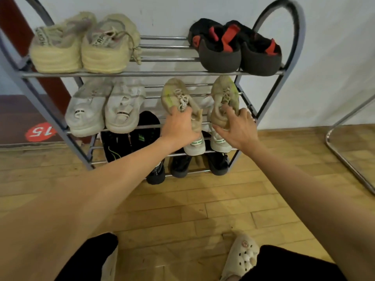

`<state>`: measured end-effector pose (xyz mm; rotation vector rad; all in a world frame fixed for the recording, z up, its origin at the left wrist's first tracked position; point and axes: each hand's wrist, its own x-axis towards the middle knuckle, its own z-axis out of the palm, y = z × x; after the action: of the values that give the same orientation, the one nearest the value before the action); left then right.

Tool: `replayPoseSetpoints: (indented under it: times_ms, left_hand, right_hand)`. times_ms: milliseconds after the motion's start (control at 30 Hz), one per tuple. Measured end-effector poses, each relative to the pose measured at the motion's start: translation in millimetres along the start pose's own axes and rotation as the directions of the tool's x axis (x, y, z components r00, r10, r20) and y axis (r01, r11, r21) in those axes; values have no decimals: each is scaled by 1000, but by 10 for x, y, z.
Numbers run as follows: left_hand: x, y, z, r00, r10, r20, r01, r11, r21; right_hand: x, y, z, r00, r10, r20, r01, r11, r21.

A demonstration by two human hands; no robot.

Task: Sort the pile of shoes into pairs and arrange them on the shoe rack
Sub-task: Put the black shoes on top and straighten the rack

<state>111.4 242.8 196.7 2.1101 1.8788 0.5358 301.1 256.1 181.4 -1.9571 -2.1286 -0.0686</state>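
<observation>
A grey metal shoe rack (154, 73) stands against the wall. My left hand (179, 126) grips the heel of a beige sneaker with yellow-green marks (176, 94) over the second shelf's right side. My right hand (237, 126) grips the heel of its matching sneaker (223, 94) just to the right. Both toes point at the wall. The top shelf holds a cream pair (83, 45) at left and a black-and-red pair (235, 47) at right. A white pair (105, 108) sits on the second shelf's left.
Lower shelves carry black shoes (129, 136), a white pair with green stripes (207, 145) and dark shoes (198, 165) at the bottom. A chrome tube frame (349, 159) stands at right on the wooden floor. My knees and a beige clog (241, 256) are below.
</observation>
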Motion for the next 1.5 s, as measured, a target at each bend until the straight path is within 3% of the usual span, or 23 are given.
replayPoseSetpoints:
  times_ms: [167, 267, 533, 700, 867, 967, 1033, 1100, 1167, 1200, 1267, 1300, 1367, 1433, 1500]
  left_hand:
    - [62, 128, 58, 993, -22, -113, 8, 993, -121]
    - [106, 180, 127, 978, 3, -210, -37, 987, -155]
    - [279, 274, 307, 952, 84, -293, -145, 971, -192]
    - [377, 369, 395, 958, 162, -238, -209, 960, -188]
    - [410, 422, 489, 965, 176, -192, -213, 958, -192]
    - [428, 417, 469, 961, 220, -170, -248, 955, -164]
    - [391, 365, 464, 955, 259, -145, -276, 954, -115]
    - [271, 260, 476, 918, 323, -231, -331, 944, 2]
    - [112, 117, 492, 791, 473, -388, -444, 880, 167]
    - [39, 45, 515, 715, 567, -409, -519, 822, 234]
    - [-60, -131, 633, 634, 728, -263, -663, 686, 300]
    - [-97, -211, 713, 644, 749, -154, -695, 657, 291]
    - [-149, -337, 893, 757, 654, -17, -631, 737, 242]
    - [-129, -404, 1059, 905, 426, -5, -414, 883, 222]
    - [-42, -399, 1146, 980, 195, -35, -190, 974, 128]
  right_hand:
    - [77, 197, 23, 992, 15, -126, -12, 1000, 24]
    - [82, 233, 96, 992, 23, -127, -26, 999, -27]
    - [157, 277, 99, 982, 42, -185, -39, 999, 16]
    - [147, 373, 169, 989, 53, -135, -46, 998, 54]
    - [92, 341, 148, 980, 69, -188, -73, 997, -14]
    - [10, 277, 171, 951, 45, -305, -57, 998, -31]
    - [-74, 271, 218, 896, -121, -427, 76, 990, -123]
    - [-168, 314, 350, 830, -385, -403, 310, 920, -240]
    - [-232, 360, 518, 812, -541, -218, 475, 830, -292]
    - [-250, 368, 597, 834, -541, -108, 496, 822, -280]
    - [-255, 353, 786, 909, -408, 88, 417, 882, -220]
    - [-242, 332, 878, 942, -301, 145, 325, 928, -181]
    - [-203, 270, 1019, 983, -88, 162, 102, 991, -81]
    - [-161, 212, 1124, 982, 71, 175, -71, 997, -9]
    - [-127, 166, 1185, 961, 158, 225, -157, 987, -24]
